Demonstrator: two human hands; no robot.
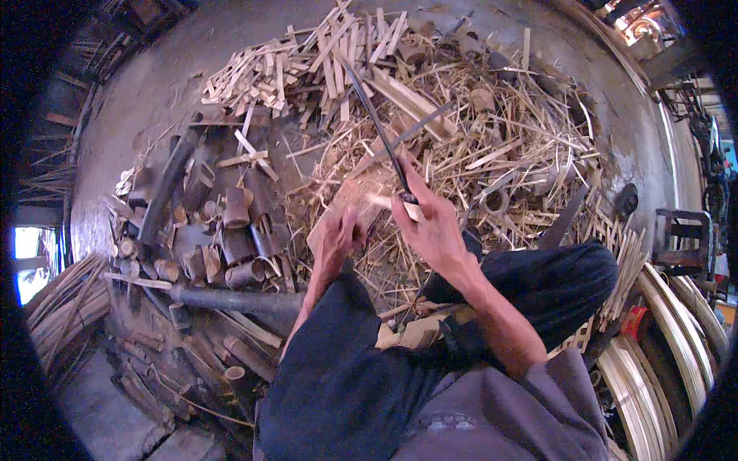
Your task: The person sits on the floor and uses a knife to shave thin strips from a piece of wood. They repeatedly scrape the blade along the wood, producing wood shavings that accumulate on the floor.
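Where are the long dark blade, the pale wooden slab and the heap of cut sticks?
long dark blade [377,123], head view, mid-length.
pale wooden slab [354,201], head view, upper face.
heap of cut sticks [307,61], head view, middle.

Two hands: left hand [336,240] and right hand [432,224], side by side. One long dark blade [377,123], rising up and away from the right hand's grip. One wood block [350,201] just beyond the left hand. One long dark pole [231,298] lying left of the grips. Cut bamboo tubes [234,207] left of the grips: too many to count. Pale split strips [323,58] beyond the blade: a heap, uncountable.
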